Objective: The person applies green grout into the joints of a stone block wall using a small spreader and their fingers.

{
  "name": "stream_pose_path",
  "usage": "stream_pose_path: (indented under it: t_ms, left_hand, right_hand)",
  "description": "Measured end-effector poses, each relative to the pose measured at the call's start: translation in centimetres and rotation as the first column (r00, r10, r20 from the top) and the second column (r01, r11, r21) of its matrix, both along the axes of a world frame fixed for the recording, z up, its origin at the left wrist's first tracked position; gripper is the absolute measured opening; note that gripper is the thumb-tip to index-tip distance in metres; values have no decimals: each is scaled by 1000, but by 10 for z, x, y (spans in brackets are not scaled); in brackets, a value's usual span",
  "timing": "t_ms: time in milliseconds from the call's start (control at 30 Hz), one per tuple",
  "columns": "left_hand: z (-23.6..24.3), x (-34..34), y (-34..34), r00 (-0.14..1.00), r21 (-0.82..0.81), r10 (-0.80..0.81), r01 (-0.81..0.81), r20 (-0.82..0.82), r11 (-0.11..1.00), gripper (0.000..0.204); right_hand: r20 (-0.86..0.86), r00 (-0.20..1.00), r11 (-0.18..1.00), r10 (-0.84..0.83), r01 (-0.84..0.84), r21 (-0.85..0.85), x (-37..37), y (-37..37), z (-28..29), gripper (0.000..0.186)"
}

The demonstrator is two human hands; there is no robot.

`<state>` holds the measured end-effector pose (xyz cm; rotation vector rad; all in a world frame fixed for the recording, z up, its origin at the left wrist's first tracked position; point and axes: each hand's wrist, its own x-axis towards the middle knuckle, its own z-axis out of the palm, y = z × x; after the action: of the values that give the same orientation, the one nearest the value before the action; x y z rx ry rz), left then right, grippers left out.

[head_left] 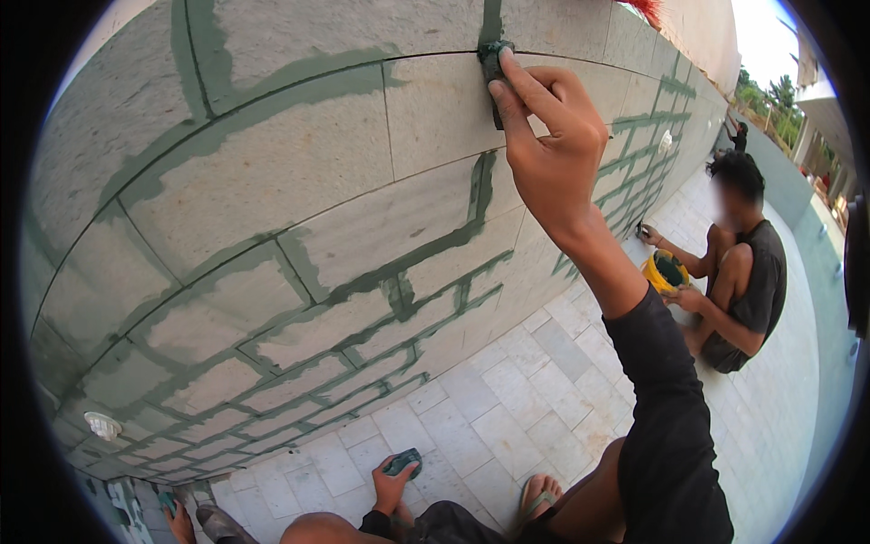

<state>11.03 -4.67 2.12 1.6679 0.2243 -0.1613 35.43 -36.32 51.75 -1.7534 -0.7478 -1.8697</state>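
My right hand is raised to the pale tile wall. Its thumb and fingers pinch a small dark scraper smeared with green grout, held against a joint between tiles. Low in front of me, my left hand is closed on a dark green lump of grout, above the floor. Green grout fills many joints and is smeared over tile edges; some joints near my right hand are bare, thin dark lines.
To the right a co-worker squats by the wall with a yellow bucket of dark green grout. Another person's hand shows at the lower left. White fittings stick out of the wall. Pale tiles cover the floor.
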Motion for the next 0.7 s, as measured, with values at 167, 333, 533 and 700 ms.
stream_pose_path:
  t_ms: [167,333,533,700]
  left_hand:
    - [-2,0,1,1000,19,0,0,-2,1000,30]
    - [-2,-1,1,1000,-29,-7,7,-1,1000,31]
    - [-10,-4,6,998,30,-43,41,55,999,35]
    - [-11,2,11,960,80,-196,184,199,980,43]
  right_hand:
    - [-3,997,997,-82,82,-9,0,8,-2,28]
    - [-71,975,977,-210,207,-50,-9,7,-4,29]
    - [-415,873,965,-255,254,-59,-42,6,7,26]
    - [-627,779,1000,-18,20,-4,-76,8,3,33]
